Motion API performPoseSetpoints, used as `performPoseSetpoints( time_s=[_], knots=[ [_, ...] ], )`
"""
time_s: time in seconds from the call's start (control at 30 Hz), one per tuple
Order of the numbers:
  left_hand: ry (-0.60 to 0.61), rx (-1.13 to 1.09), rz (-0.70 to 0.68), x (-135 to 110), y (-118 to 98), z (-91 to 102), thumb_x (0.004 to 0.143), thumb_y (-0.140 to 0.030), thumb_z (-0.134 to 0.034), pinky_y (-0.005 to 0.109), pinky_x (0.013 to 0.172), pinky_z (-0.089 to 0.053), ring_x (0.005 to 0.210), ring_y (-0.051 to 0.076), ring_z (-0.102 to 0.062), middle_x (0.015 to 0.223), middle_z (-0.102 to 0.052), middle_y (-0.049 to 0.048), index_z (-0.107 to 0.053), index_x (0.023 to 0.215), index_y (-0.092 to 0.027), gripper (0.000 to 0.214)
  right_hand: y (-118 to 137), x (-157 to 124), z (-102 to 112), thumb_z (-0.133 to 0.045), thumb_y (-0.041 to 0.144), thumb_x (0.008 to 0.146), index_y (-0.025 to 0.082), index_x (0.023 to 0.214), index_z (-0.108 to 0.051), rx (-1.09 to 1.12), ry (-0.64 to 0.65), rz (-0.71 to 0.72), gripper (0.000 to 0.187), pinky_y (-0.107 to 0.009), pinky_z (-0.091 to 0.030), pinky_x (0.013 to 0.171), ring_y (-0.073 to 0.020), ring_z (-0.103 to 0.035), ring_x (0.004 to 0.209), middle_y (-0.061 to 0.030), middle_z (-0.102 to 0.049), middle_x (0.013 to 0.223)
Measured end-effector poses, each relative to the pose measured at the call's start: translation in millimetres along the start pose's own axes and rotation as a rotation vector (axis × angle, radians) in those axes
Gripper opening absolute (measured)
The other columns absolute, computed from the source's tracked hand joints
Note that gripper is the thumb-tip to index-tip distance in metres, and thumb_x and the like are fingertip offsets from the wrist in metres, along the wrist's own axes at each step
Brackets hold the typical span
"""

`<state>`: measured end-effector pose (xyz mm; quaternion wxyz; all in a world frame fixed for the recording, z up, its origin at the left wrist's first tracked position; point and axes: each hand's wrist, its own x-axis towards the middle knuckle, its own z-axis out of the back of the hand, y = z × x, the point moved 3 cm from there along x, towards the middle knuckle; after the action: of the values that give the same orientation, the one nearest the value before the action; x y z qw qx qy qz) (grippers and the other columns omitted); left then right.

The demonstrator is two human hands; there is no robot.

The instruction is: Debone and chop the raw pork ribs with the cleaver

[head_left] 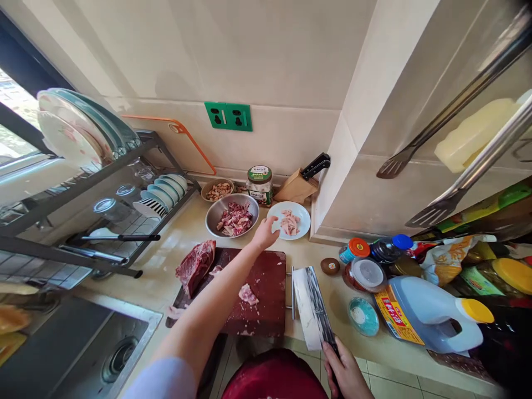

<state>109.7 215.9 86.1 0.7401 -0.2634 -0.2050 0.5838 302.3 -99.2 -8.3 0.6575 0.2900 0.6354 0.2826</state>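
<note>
My left hand (266,234) reaches over the cutting board to the left rim of a white plate (305,216), thumb and forefinger apart with nothing visible between them. Pale meat scraps (290,223) lie on that plate. In my right hand (347,370) is a cleaver (310,307), gripped by its dark handle, its blade pointing away from me past the board's right edge. On the dark red cutting board (268,277) are a large piece of raw red meat (196,267) at the left and a fatty scrap (248,295) near the middle. A metal bowl (210,223) holds cut red meat.
Behind the bowls stand a green-lidded jar (260,185) and a wooden knife block (297,188). A dish rack (137,233) and a sink (100,343) lie left. To the right are a kiwi (330,266), a small teal bowl (363,317) and a large jug (432,310). Spatulas (397,163) hang above.
</note>
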Motion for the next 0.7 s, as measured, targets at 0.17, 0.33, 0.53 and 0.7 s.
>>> performPoseSetpoints(
  time_s=[0.17, 0.33, 0.53, 0.7],
  knots=[
    [0.401, 0.160, -0.197, -106, 53, 14.4, 0.066, -0.011, -0.051, 0.029, 0.084, -0.042, 0.091, 0.018, -0.053, 0.100, -0.055, 0.0040, -0.055, 0.105, -0.022, 0.041, 15, -5, 2, -0.043, 0.068, 0.070, 0.022, 0.073, -0.037, -0.037, 0.034, 0.033, 0.046, -0.016, -0.031, 0.027, -0.0036, -0.035, 0.026, 0.0119, -0.040, 0.045],
    [0.453, 0.487, -0.201, -165, 71, 14.0, 0.068, -0.017, -0.052, 0.036, 0.081, -0.039, 0.094, 0.024, -0.050, 0.099, -0.052, 0.0070, -0.055, 0.089, -0.021, 0.021, 29, 0, -12, -0.043, 0.064, 0.073, 0.023, 0.071, -0.035, -0.046, 0.111, 0.027, 0.042, -0.017, -0.034, 0.028, -0.0034, -0.036, 0.027, 0.0119, -0.042, 0.048],
    [0.396, 0.260, -0.008, -162, 77, -2.5, 0.069, -0.020, -0.051, 0.027, 0.063, -0.039, 0.068, 0.017, -0.054, 0.070, -0.057, 0.0024, -0.051, 0.072, -0.018, 0.004, 28, 4, -26, -0.041, 0.065, 0.073, 0.023, 0.078, -0.037, -0.125, 0.136, 0.065, 0.043, -0.016, -0.031, 0.027, -0.0038, -0.035, 0.026, 0.0129, -0.040, 0.047],
    [0.139, -0.252, 0.216, -148, 76, -11.0, 0.074, -0.031, -0.051, 0.021, 0.053, -0.036, 0.054, 0.010, -0.049, 0.059, -0.055, -0.0040, -0.050, 0.075, -0.018, 0.013, 22, 4, -29, -0.036, 0.064, 0.076, 0.021, 0.087, -0.043, -0.207, 0.098, 0.101, 0.045, -0.017, -0.028, 0.028, -0.0055, -0.034, 0.026, 0.0122, -0.038, 0.044]
  ],
)
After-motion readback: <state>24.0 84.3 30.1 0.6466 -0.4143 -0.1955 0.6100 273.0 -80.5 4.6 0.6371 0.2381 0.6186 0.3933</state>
